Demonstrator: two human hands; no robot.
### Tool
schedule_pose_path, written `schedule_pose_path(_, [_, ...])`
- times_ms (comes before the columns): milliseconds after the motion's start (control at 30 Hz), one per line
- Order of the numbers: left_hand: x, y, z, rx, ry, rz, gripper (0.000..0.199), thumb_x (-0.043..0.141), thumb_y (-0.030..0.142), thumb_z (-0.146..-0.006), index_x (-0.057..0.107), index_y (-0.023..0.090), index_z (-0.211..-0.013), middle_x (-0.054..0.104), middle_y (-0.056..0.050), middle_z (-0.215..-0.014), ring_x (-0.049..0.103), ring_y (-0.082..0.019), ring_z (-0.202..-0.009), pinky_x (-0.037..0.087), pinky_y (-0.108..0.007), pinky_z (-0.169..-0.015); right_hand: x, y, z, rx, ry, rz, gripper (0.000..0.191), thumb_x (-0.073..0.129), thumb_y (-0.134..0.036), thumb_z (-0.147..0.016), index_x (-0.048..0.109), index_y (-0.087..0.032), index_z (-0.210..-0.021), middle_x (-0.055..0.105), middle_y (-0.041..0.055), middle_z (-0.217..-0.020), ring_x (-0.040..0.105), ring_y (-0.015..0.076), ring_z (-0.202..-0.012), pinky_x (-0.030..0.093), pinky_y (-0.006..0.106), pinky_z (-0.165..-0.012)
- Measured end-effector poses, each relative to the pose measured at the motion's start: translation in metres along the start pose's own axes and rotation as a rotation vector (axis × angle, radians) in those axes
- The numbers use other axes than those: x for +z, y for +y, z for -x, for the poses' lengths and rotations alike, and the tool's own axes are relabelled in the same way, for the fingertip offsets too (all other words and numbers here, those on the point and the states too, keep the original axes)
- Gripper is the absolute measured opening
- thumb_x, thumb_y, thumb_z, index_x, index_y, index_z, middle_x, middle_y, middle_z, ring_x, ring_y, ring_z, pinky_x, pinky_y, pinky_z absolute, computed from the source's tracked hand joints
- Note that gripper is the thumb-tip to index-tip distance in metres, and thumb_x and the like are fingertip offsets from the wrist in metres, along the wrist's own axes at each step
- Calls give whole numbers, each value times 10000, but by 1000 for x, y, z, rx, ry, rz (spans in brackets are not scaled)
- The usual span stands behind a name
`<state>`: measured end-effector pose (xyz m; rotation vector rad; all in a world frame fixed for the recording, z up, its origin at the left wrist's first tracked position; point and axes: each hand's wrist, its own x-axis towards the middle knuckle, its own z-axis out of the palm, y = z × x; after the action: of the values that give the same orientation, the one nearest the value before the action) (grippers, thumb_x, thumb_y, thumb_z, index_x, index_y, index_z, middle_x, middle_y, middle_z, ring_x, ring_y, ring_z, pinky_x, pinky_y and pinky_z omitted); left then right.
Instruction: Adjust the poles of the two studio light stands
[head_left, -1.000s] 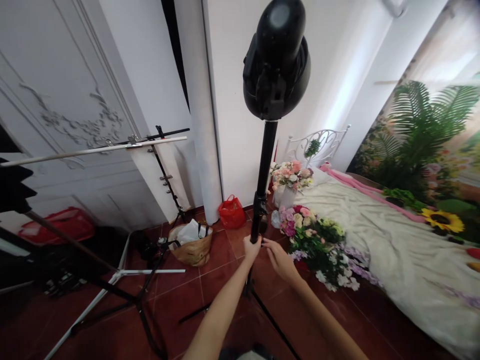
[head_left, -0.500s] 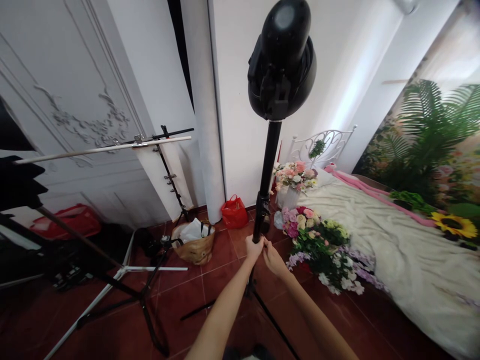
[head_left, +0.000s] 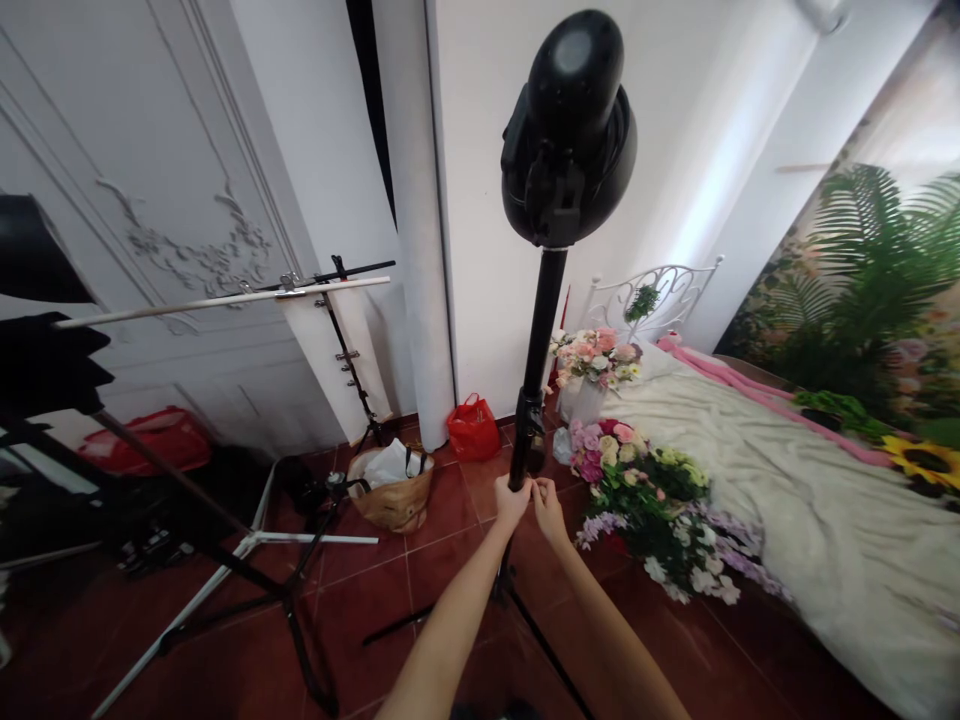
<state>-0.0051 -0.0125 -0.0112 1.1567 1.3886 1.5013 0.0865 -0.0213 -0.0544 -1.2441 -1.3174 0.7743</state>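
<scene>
The left grip [head_left: 511, 502] wraps the stand [head_left: 544, 322], under its lamp [head_left: 574, 130] — presumably to steady it. The right grip [head_left: 549, 514] curls in just beside; whether it pinches anything, I cannot tell.

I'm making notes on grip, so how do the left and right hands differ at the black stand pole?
The left hand wraps around the black stand pole, while the right hand is just right of it. The left hand's grip is broad; the right hand's fingers draw together as in a pinch, though what they hold, if anything, is too small to tell. Both hands are bare and at similar height.
</scene>
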Motion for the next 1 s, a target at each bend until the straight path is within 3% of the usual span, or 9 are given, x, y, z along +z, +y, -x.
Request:
schedule_pose_path(233, [-1,1,1,-6,0,-25,216,650,294,-622,590,110,-526,561,-23,-504,501,-120,-497,365,-208,-473,1,4,-14,64,-3,49,381,479,-561,-756,490,-198,-869,614,5,-640,597,178,-547,470,286,-521])
schedule_pose_path(467, [-4,0,2,28,-43,-26,205,616,295,-677,620,108,-594,589,-33,-547,530,-125,-532,385,-206,-503,2,15,-30,180,-54,216,237,517,-435,-707,573,-205,-707,668,46,-716,632,200,-673,462,295,-600])
schedule_pose_path(700, [-8,-7,1,8,-104,11,207,637,317,-659,610,119,-605,590,-24,-570,530,-119,-541,389,-203,-505,5,17,-44,315,-114,228,138,572,-288,-611,541,-193,-516,508,-8,-393,502,138,-401,361,231,-459])
schedule_pose_path(1000, [-8,-5,3,-25,-117,45,213,643,306,-653,560,128,-572,516,12,-500,455,-85,-459,346,-191,-455,-4,-6,-3,204,-108,75,398,454,-560,-735,600,-192,-778,610,21,-619,584,189,-636,427,256,-566])
